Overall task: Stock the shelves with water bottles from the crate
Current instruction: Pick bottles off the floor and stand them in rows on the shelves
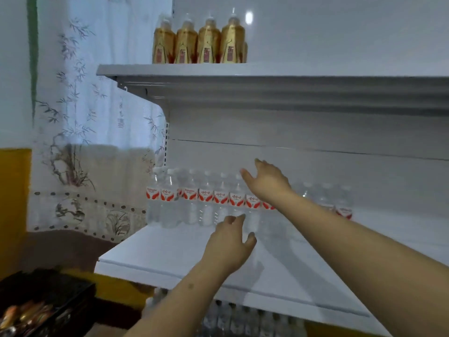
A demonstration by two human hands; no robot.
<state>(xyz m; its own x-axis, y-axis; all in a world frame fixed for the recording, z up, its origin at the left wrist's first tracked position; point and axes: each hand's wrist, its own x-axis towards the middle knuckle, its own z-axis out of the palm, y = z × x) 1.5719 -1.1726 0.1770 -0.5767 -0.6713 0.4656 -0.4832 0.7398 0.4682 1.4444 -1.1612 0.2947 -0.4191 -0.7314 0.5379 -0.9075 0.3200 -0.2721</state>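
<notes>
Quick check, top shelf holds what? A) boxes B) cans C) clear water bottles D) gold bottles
D: a row of gold bottles stands on the top shelf; the clear water bottles with red labels sit on the middle shelf below.

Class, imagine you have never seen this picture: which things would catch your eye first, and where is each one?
Two bare arms reach into the middle shelf: the right hand is open above a row of clear water bottles with red and white labels at the back, and the left hand is open in front of the row. Next come the gold bottles on the left of the top shelf.
</notes>
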